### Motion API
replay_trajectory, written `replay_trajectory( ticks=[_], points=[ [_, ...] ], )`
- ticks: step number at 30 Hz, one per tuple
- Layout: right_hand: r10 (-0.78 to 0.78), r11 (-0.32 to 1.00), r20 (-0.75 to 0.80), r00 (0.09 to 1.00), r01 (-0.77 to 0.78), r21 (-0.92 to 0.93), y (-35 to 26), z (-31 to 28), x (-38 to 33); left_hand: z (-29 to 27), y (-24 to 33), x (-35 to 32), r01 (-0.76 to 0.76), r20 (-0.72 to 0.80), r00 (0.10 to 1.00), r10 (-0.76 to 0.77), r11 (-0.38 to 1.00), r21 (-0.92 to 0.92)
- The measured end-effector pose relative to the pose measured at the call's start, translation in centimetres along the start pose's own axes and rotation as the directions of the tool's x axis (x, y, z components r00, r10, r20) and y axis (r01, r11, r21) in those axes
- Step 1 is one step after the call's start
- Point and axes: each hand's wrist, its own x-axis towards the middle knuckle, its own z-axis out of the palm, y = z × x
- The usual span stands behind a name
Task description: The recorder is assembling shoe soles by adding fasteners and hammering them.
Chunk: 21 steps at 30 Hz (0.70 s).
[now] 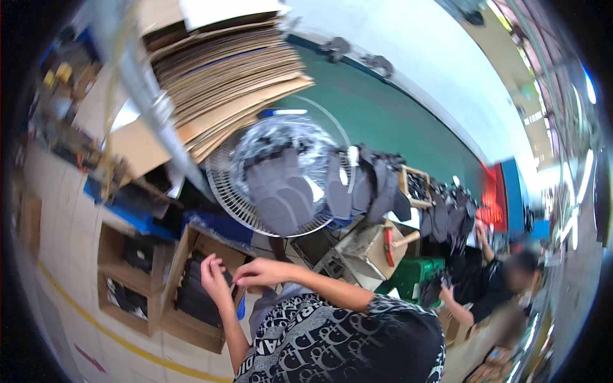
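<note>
My left hand (214,273) and my right hand (255,273) meet over an open cardboard box (185,332) packed with stacked dark flat pieces (195,295). The right hand's fingertips are pinched together close to the left hand's raised fingers, at the box's upper right rim. Whether anything is held between them is too small to tell. Both forearms reach out from a black-and-white patterned shirt (319,338) at the lower edge.
A second divided cardboard box (124,281) with dark pieces stands to the left. A round wire fan (281,175) is hung with grey sole-shaped pieces, and more hang on a rack (377,185). Flattened cardboard (223,76) is stacked above. A green crate (415,271) and another person (504,284) are at the right.
</note>
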Motion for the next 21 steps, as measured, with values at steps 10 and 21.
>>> replay_trajectory(
  ticks=[10,21],
  points=[
    [-0.099,0.636,-0.936,-0.338,-0.745,0.202,9.0,-22.7,-33.0,28.5,18.0,0.9,-0.436,0.604,0.726,0.329,0.899,0.034],
    [-0.003,0.936,-0.951,-0.31,-0.335,0.107,4.6,-24.4,-35.8,37.0,15.3,-0.1,-0.679,0.741,0.638,0.212,0.609,0.41]
  ],
)
